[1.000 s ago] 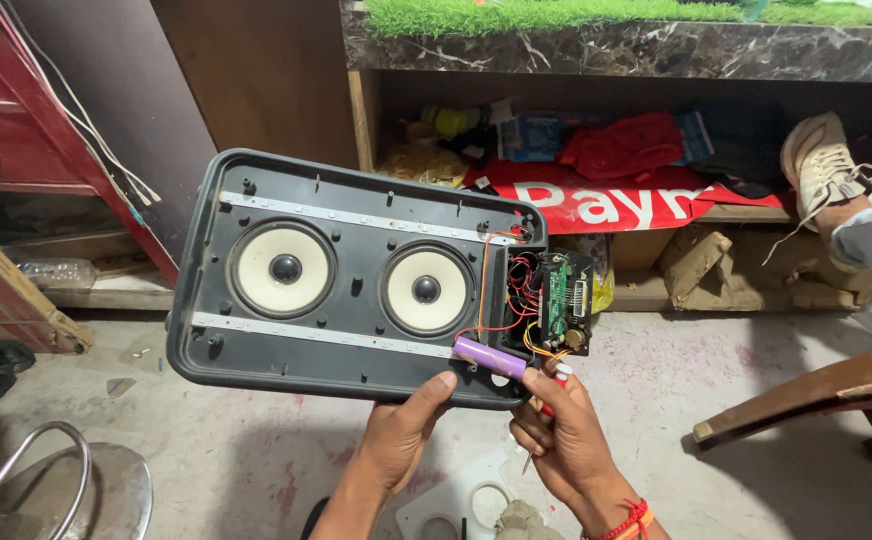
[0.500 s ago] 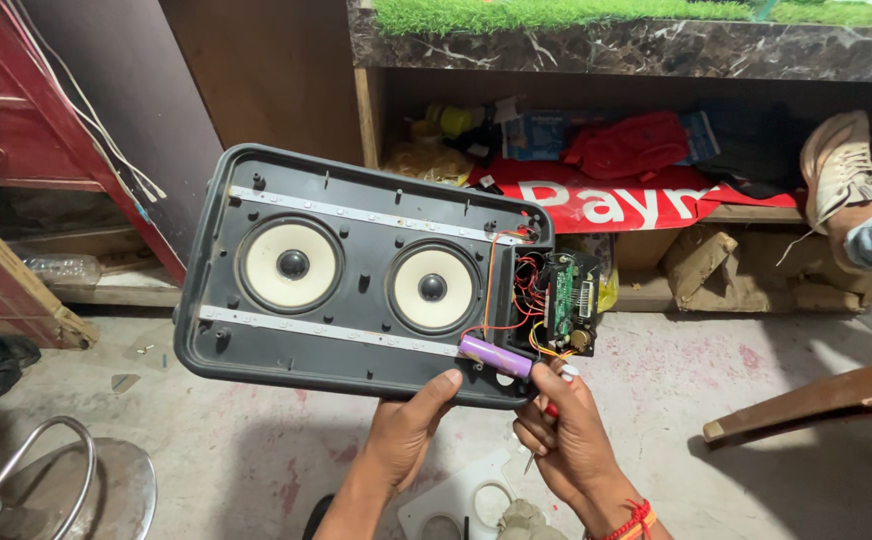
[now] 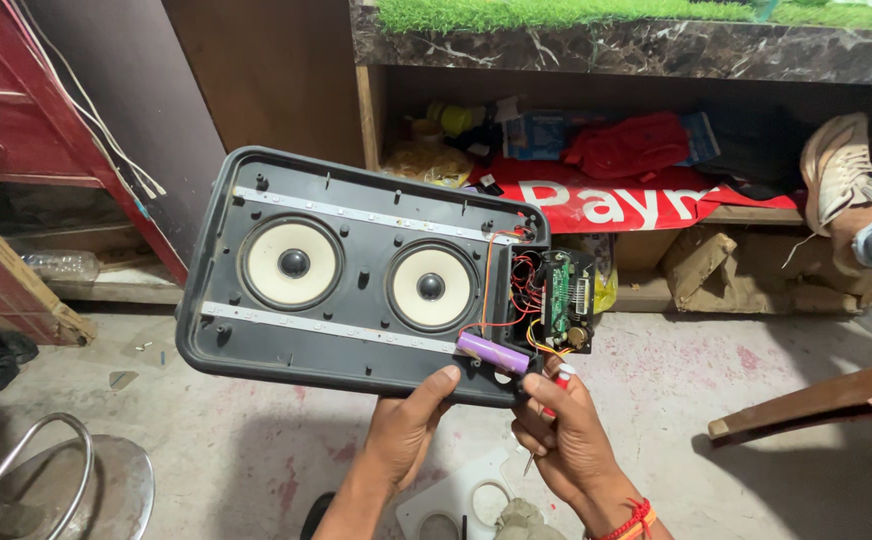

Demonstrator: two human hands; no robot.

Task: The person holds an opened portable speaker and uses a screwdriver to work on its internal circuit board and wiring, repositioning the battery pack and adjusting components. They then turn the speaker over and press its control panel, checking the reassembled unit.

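Speaker housing (image 3: 356,270), held up over the floor, has drifted slightly right and tilted since a second ago, purple battery cell (image 3: 493,352) unmoved at its lower edge. Left hand (image 3: 408,425) clamps the bottom rim; right hand (image 3: 566,440) grips beside it, fingers closed round a red-handled screwdriver (image 3: 553,392).

Red banner (image 3: 626,205) with white letters lies along low shelf (image 3: 756,213) under marble ledge, draped over shelf front edge. Blue flat packet (image 3: 534,133) behind it, toward shelf back; second blue packet (image 3: 699,138) right of red cloth. Yellow crumpled bag (image 3: 426,163) at shelf left end. Brown cardboard boxes (image 3: 701,262) below shelf, near floor. No screens visible.
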